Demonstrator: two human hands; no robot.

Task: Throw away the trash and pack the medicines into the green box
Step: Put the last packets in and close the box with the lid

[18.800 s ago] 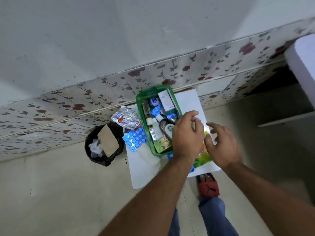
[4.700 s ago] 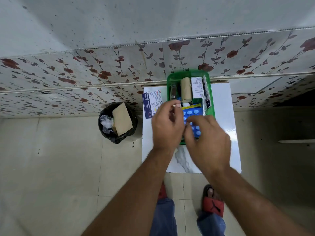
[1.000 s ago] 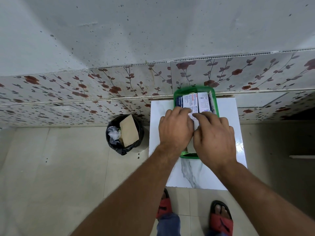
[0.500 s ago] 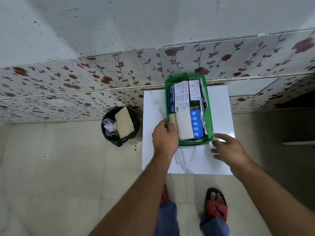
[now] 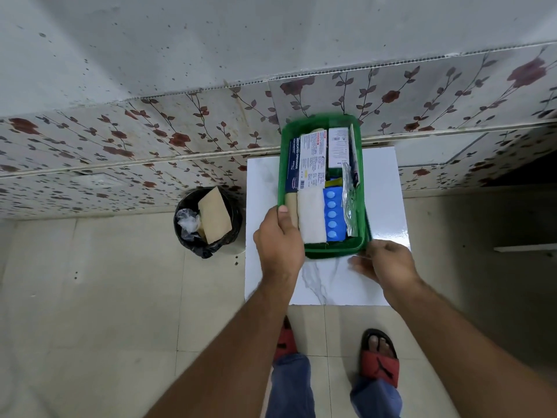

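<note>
The green box [image 5: 335, 251] stands on the small white marble table [image 5: 383, 194], against the flowered wall. Packed inside are a dressings carton [image 5: 307, 159], a white carton [image 5: 338, 147], a white gauze roll [image 5: 312, 217], a blue blister pack [image 5: 331, 214] and silver foil strips [image 5: 350, 203]. My left hand [image 5: 278, 236] grips the box's near-left corner, thumb over the rim. My right hand [image 5: 384, 260] is at the near-right corner, thumb against the wall and fingers low along the box's base. The box's rim looks slightly blurred.
A black-lined trash bin [image 5: 232, 233] sits on the floor left of the table, holding a piece of cardboard [image 5: 214, 218] and crumpled clear plastic [image 5: 187, 220]. My feet in red sandals [image 5: 380, 362] stand on the tiled floor just before the table.
Both hands left the box's contents. My left hand took the near-left corner, and my right hand has now closed in on the near-right corner.
</note>
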